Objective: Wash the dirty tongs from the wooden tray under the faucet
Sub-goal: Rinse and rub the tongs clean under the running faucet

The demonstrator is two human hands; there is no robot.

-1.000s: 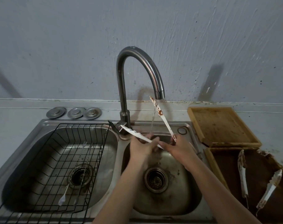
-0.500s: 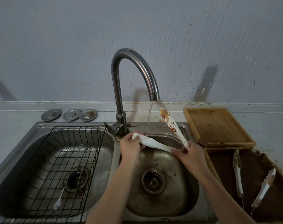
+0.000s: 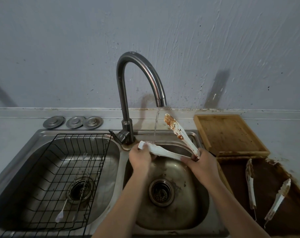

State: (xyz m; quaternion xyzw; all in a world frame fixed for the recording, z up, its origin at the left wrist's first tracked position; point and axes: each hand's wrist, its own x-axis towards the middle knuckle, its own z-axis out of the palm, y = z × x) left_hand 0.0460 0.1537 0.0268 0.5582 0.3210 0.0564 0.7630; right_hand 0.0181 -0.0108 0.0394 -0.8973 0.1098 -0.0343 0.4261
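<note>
Tongs' hinge (image 3: 195, 156) hidden inside right hand (image 3: 201, 164), wire rack (image 3: 60, 169) cut off at bottom-left edge

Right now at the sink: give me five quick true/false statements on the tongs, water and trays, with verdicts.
1. Water is running from the faucet. True.
2. Both arms of the held tongs are rinsed clean. False: the raised arm carries brown sauce near its tip.
3. The left hand grips the tip of the lower tong arm. True.
4. The dirty wooden tray is empty. False: two soiled tongs lie on it.
5. The right hand holds the tongs at the hinge end. True.
</note>
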